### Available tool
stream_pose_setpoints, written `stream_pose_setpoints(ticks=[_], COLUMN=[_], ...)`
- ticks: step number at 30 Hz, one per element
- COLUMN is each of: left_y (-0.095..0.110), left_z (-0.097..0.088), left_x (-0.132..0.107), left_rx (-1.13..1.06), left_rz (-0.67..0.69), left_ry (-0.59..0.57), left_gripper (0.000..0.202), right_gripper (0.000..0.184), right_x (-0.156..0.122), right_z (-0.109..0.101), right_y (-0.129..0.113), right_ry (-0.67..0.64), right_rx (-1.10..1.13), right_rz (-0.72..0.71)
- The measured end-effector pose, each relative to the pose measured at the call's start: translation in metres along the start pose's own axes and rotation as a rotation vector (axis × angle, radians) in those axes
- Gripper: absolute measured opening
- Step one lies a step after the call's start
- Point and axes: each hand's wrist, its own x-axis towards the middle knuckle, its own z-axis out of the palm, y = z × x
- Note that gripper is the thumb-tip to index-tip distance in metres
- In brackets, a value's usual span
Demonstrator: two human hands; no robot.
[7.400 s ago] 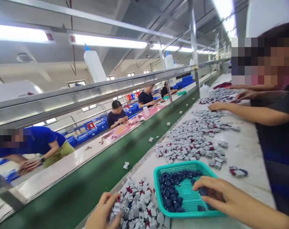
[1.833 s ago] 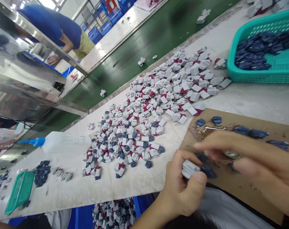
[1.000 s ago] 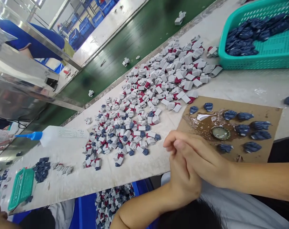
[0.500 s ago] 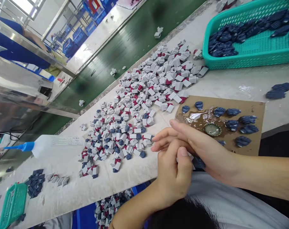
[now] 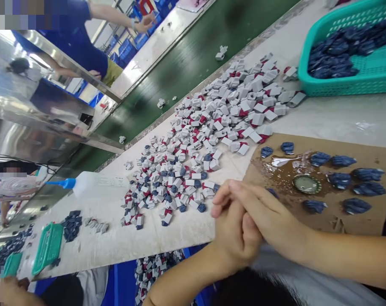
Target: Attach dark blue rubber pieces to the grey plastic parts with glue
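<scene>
My left hand (image 5: 235,238) and my right hand (image 5: 266,219) are pressed together at the table's near edge, the right one lying over the left. Whatever sits between them is hidden. Just right of them lies a brown cardboard sheet (image 5: 376,155) with a wet glue patch, a small round cap (image 5: 306,184) and several dark blue parts (image 5: 342,160). Beyond my hands spreads a pile of grey and red blocks (image 5: 231,110), with finished grey, red and blue pieces (image 5: 167,187) lying further left.
A teal basket (image 5: 336,87) of blue parts stands at the back right. A white glue bottle (image 5: 94,183) with a blue nozzle lies at the left. A green conveyor belt (image 5: 180,63) runs behind the table. Other workers sit across it. Small teal baskets (image 5: 48,246) lie at the far left.
My hands have closed tighter together, so the grey piece seen between them a moment ago is hidden. The view has shifted slightly to the left.
</scene>
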Motion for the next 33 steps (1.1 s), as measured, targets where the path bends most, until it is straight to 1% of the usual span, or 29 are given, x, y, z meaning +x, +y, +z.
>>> stream_pose_setpoints(ticks=[2,3,4,5,6,7,8,10,11,12,13,17,19,21,24,26,28,30,31,33], left_y=[-0.01,-0.016,-0.022,-0.028,-0.034,-0.04,-0.045,-0.054,-0.056,-0.058,-0.06,-0.063,-0.065,-0.066,-0.068,-0.068,-0.067,-0.067,-0.067,-0.069], left_z=[-0.023,-0.035,-0.046,-0.056,-0.064,-0.07,-0.074,-0.079,-0.08,-0.082,-0.083,-0.091,-0.096,-0.098,-0.1,-0.102,-0.109,-0.119,-0.125,-0.136], left_x=[0.01,0.014,0.017,0.018,0.019,0.017,0.015,0.008,0.004,0.0,-0.004,-0.018,-0.023,-0.027,-0.033,-0.036,-0.04,-0.048,-0.054,-0.069], left_rx=[0.237,0.396,0.559,0.701,0.814,0.888,0.923,0.918,0.905,0.898,0.897,0.924,0.93,0.925,0.915,0.945,0.995,1.029,1.037,1.048], left_rz=[0.271,0.385,0.445,0.441,0.396,0.333,0.266,0.162,0.135,0.116,0.101,0.058,0.037,0.022,0.025,0.022,-0.006,-0.062,-0.098,-0.19], left_ry=[0.029,0.043,0.051,0.045,0.019,-0.023,-0.074,-0.174,-0.201,-0.214,-0.212,-0.13,-0.099,-0.084,-0.056,-0.022,0.021,0.073,0.096,0.131], left_gripper=[0.042,0.039,0.034,0.03,0.026,0.024,0.025,0.037,0.044,0.048,0.048,0.033,0.03,0.029,0.033,0.046,0.073,0.102,0.111,0.118], right_gripper=[0.046,0.043,0.041,0.037,0.032,0.027,0.024,0.021,0.021,0.02,0.021,0.028,0.03,0.03,0.034,0.032,0.029,0.028,0.028,0.032], right_x=[0.008,0.01,0.011,0.01,0.009,0.007,0.005,0.001,0.001,0.001,0.002,0.017,0.026,0.035,0.047,0.053,0.058,0.059,0.058,0.055], right_z=[-0.008,-0.015,-0.024,-0.033,-0.041,-0.048,-0.054,-0.059,-0.059,-0.058,-0.056,-0.049,-0.044,-0.036,-0.022,-0.017,-0.016,-0.019,-0.022,-0.024], right_y=[-0.007,-0.01,-0.014,-0.017,-0.019,-0.019,-0.018,-0.013,-0.01,-0.006,-0.002,0.014,0.021,0.029,0.041,0.049,0.055,0.058,0.058,0.056], right_ry=[-0.066,-0.07,-0.028,0.041,0.113,0.176,0.225,0.26,0.245,0.221,0.172,-0.101,-0.173,-0.2,-0.218,-0.217,-0.208,-0.216,-0.233,-0.269], right_rx=[-0.101,-0.178,-0.264,-0.352,-0.445,-0.545,-0.636,-0.788,-0.859,-0.925,-0.992,-1.286,-1.432,-1.558,-1.682,-1.713,-1.718,-1.701,-1.679,-1.613], right_rz=[-0.116,-0.192,-0.273,-0.332,-0.363,-0.36,-0.331,-0.268,-0.268,-0.304,-0.366,-0.762,-0.909,-0.954,-0.925,-0.897,-0.876,-0.86,-0.859,-0.868])
